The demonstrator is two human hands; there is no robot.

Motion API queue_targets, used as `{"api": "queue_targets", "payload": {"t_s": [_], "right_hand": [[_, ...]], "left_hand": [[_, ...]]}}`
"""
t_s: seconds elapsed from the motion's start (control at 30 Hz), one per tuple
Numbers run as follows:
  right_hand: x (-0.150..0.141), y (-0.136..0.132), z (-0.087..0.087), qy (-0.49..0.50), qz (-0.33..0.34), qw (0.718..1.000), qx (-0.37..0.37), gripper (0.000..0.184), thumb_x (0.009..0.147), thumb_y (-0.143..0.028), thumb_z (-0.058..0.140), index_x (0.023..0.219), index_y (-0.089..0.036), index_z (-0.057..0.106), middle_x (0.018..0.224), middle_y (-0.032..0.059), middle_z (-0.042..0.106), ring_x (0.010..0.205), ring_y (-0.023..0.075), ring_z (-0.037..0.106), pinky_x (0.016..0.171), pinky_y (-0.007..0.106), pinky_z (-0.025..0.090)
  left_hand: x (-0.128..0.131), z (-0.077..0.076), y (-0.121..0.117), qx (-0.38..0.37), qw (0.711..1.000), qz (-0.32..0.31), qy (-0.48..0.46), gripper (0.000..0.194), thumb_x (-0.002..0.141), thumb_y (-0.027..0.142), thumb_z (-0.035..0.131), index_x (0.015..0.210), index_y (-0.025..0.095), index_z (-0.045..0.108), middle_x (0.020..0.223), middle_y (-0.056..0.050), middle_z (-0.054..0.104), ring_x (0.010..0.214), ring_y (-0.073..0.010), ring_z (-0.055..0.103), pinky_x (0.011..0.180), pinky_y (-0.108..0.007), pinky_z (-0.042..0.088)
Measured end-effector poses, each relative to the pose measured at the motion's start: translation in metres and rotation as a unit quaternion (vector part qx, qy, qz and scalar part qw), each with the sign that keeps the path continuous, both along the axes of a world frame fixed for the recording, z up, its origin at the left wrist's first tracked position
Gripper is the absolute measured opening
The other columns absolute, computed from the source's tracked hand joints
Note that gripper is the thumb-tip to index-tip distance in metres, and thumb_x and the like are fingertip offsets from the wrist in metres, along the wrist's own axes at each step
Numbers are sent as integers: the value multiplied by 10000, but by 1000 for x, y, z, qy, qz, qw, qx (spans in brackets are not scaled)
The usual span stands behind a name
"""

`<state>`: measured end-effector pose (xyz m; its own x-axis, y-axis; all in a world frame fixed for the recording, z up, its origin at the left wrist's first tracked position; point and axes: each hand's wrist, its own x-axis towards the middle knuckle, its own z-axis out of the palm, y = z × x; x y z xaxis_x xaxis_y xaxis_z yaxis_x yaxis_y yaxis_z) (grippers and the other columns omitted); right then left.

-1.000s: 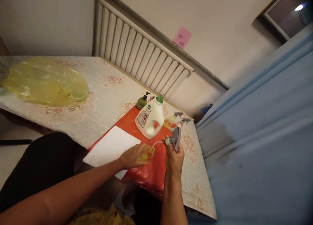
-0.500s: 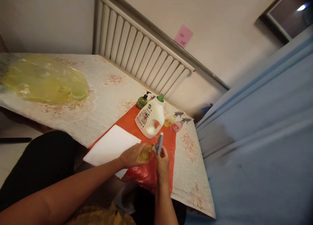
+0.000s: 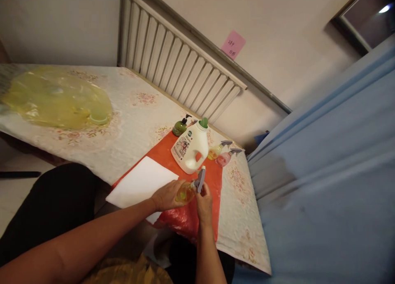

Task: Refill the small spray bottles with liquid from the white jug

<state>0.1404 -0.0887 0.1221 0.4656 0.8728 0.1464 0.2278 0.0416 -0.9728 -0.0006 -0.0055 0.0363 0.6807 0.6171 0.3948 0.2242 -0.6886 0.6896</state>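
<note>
My left hand (image 3: 168, 195) is wrapped round the body of a clear spray bottle (image 3: 185, 192) with yellow liquid in it. The bottle is tilted, its grey trigger head pointing up and to the right. My right hand (image 3: 204, 199) is closed on that trigger head (image 3: 200, 180), near the neck. Just beyond stands a large white detergent jug (image 3: 193, 148) with a green cap. Under my left wrist lies a white sheet (image 3: 143, 179), on a red plastic sheet (image 3: 212, 185).
A green pump bottle (image 3: 180, 128) stands behind the jug's left side. To its right are a yellow spray bottle (image 3: 214, 153) and a pink spray bottle (image 3: 222, 159). A yellow plastic bag (image 3: 58, 99) lies far left on the floral tablecloth (image 3: 129, 123). A blue curtain (image 3: 324, 173) hangs at right.
My right hand and the spray bottle's trigger head have shifted very slightly to the left. Both hands keep their hold, and the other things stay in place.
</note>
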Motion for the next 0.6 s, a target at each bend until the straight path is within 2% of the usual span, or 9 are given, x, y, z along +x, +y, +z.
{"api": "queue_targets", "payload": {"t_s": [0.37,0.6], "right_hand": [[8,2,3,-52,48,997,-7,202,766,-275,679,959,-224,711,985,21,738,929,199,661,879,308,490],[2,4,-5,-58,-11,998,15,173,724,-247,680,891,-207,662,887,6,706,860,189,643,834,305,492]], "left_hand": [[-1,2,1,-15,1000,-8,7,756,752,420,761,1394,226,413,1294,-105,593,1191,-304,571,1064,-452,435],[-1,4,1,-20,1000,-11,5,670,769,425,745,1336,217,457,1234,-100,616,1137,-295,594,1017,-432,460]]}}
